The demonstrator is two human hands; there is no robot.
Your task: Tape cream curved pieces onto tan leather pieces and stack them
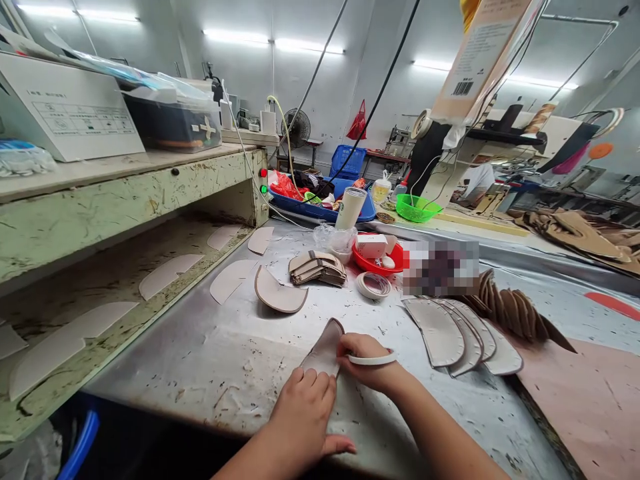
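Observation:
A curved, light-coloured panel point(324, 349) with a dark edge stands tilted on the metal tabletop between my hands. My left hand point(306, 403) holds its near end, fingers curled over it and thumb stuck out to the side. With the fingertips closed, my right hand point(367, 353) pinches the panel's right edge; those fingertips are partly hidden. Around my right wrist is a white bangle point(373, 359). A similar bent panel point(281, 293) rests beyond my left hand, and several overlapping edged panels point(445, 333) lie to the right.
A stack of small curved pieces point(317, 268), a tape roll point(374, 285) and a red bowl point(394, 261) stand beyond my hands. Brown folded pieces point(517, 310) lie at right. Flat cut-outs point(70, 343) are on the left lower shelf point(165, 287). A sewing machine point(430, 173) stands behind.

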